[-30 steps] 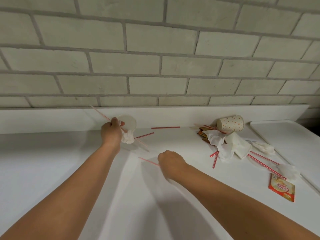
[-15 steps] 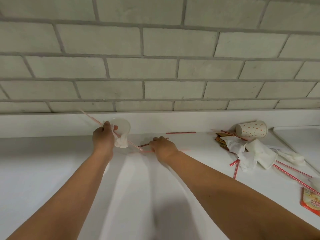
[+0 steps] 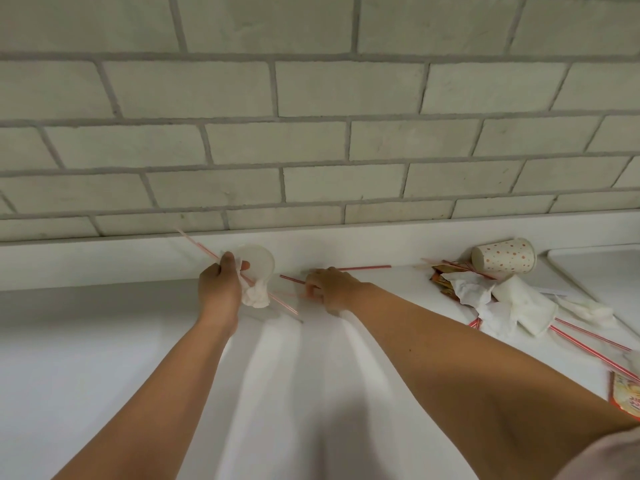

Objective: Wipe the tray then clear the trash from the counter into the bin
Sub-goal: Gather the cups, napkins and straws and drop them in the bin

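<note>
Trash point(image 3: 464, 289) lies on the white counter point(image 3: 104, 341), and some of it is in the person's hands. The left hand point(image 3: 220, 289) is closed tight on a little bunch: a white cup point(image 3: 258, 263), a crumpled tissue point(image 3: 255, 296) that hangs under the thumb, and a long striped straw point(image 3: 199, 244) that sticks out up to the left and down to the right. This hand is just over the counter, close to the low white ledge point(image 3: 381, 244) at the back.

The right hand point(image 3: 332, 287) is just beside it, a bit further right, down on the counter. Its fingers are curled round a red straw point(image 3: 292, 280). The end of that straw pokes out to the left, toward the white cup. A second red straw point(image 3: 363, 268) lies flat along the ledge, just behind the right hand.

More trash lies well off to the right. A paper cup point(image 3: 505, 257) with orange dots lies on its side against the ledge. Just in front of it is a heap of white napkins point(image 3: 519, 303), with brown wrappers point(image 3: 441, 279) poking out on the left. Striped straws point(image 3: 588, 337) stick out from under the heap. An orange packet point(image 3: 627, 400) lies at the right edge of the view. The white tray point(image 3: 595, 268) sits on the counter past the paper cup. A grey brick wall point(image 3: 311, 140) stands behind it all.
</note>
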Available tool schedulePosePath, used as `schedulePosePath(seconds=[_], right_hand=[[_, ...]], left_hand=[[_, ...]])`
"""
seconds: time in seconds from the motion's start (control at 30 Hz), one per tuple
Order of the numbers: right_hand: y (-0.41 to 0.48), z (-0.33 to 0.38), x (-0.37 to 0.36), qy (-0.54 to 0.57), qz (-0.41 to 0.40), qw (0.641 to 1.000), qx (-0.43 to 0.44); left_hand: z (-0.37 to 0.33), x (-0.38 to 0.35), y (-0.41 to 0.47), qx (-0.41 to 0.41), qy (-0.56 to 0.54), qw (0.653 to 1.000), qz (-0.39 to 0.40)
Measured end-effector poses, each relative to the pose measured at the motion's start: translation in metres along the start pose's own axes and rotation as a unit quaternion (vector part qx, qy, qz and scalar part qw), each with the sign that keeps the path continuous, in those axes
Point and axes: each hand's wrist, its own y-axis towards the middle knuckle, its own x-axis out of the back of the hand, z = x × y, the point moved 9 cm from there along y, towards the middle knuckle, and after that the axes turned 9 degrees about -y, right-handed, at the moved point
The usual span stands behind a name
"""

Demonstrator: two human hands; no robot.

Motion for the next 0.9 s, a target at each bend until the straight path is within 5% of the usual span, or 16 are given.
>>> schedulePosePath(seconds=[0.33,0.67,0.9], right_hand=[[0.001,-0.001,0.006,0.004,-0.023,0.996,-0.084],[-0.015,0.004,-0.02,-0.098,0.104,0.984,-0.102],[-0.046,-0.009,-0.018,-0.045,0.053,0.983,-0.17]], left_hand=[[0.006,-0.005,0.003,0.005,0.001,1.0,0.005],[0.0,-0.01,-0.005,0.002,-0.004,1.0,0.014],[-0.007,-0.016,-0.016,-0.005,-0.002,1.0,0.029]])
